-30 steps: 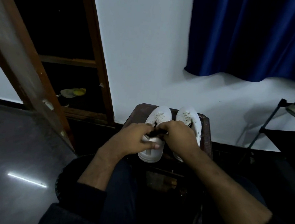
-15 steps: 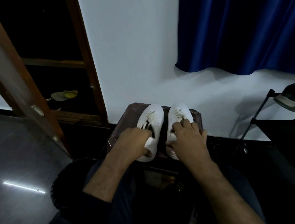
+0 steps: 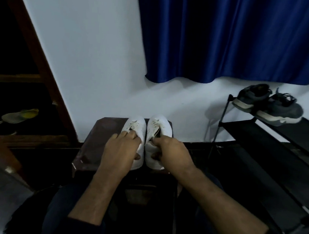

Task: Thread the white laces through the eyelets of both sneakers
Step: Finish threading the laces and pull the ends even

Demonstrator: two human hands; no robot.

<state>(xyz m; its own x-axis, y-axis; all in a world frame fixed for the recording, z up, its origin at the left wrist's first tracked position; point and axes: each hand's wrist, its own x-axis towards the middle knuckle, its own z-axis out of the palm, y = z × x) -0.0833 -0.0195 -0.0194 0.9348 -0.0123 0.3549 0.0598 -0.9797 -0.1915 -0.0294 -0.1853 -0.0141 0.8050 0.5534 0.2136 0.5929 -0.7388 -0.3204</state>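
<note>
Two white sneakers stand side by side, toes toward the wall, on a small dark wooden stool (image 3: 100, 130). My left hand (image 3: 122, 147) lies over the heel half of the left sneaker (image 3: 136, 123), fingers curled round its upper, thumb against the inner side. My right hand (image 3: 171, 151) grips the collar and heel of the right sneaker (image 3: 161, 122), fingers curled into its opening. White laces (image 3: 133, 123) cross the front eyelets of both shoes; the rear eyelets are hidden under my hands.
A black shoe rack (image 3: 278, 139) stands at the right with a pair of grey sneakers (image 3: 268, 106) on top. A blue curtain (image 3: 231, 39) hangs on the white wall. A wooden door frame (image 3: 46, 81) and shelves with a yellow-green slipper (image 3: 20, 115) are at left.
Both hands left the left sneaker's collar and split apart, one onto each shoe. The right hand went from lying over the right shoe to gripping its collar. The view swung right.
</note>
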